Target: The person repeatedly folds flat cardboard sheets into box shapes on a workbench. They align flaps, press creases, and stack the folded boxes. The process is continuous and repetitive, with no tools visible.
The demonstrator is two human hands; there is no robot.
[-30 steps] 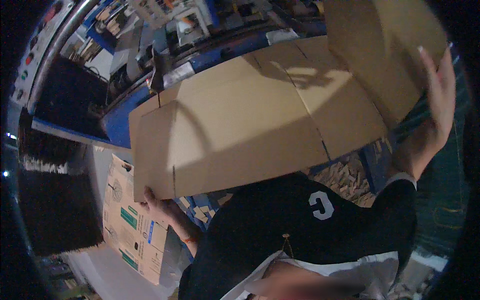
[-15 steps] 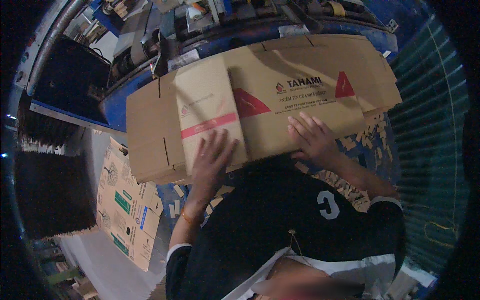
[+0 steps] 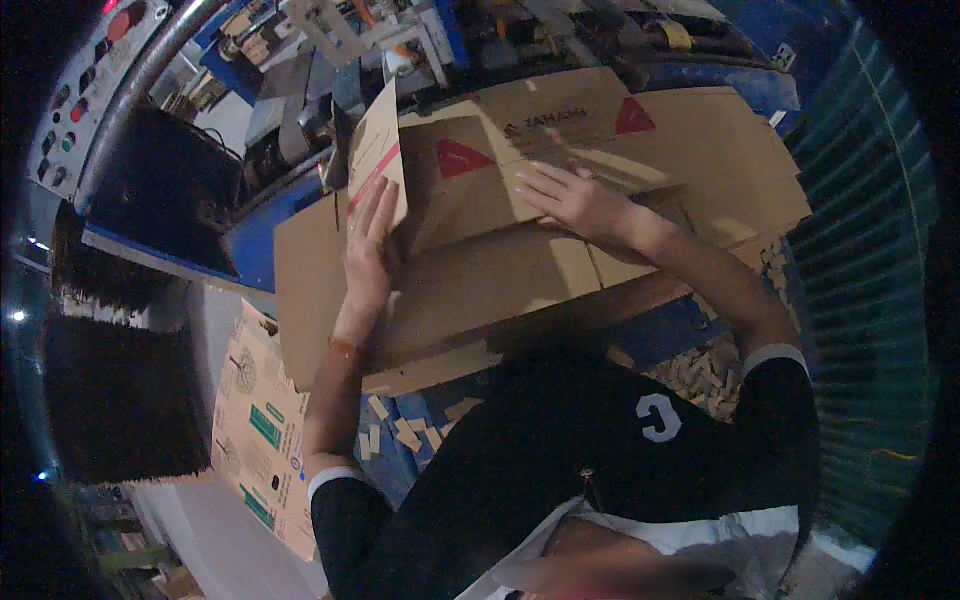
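Note:
A brown cardboard sheet printed with red triangles lies on top of a stack of flat cardboard sheets. Its left end panel, with a red stripe, stands tilted up from the rest. My left hand presses against that raised panel with its fingers stretched out. Flat on the printed face rests my right hand, fingers extended, nothing in its grasp. The left thumb is hard to make out.
A blue machine with rollers stands beyond the stack. At far left are a control panel with buttons and dark brush-like bristles. Cardboard scraps lie below; a printed cardboard sheet leans at lower left. Corrugated green metal bounds the right.
The sheet has moved away from me, toward the machine. Its folded-over left panel has lifted from lying flat to upright. Both hands have moved forward and left with it.

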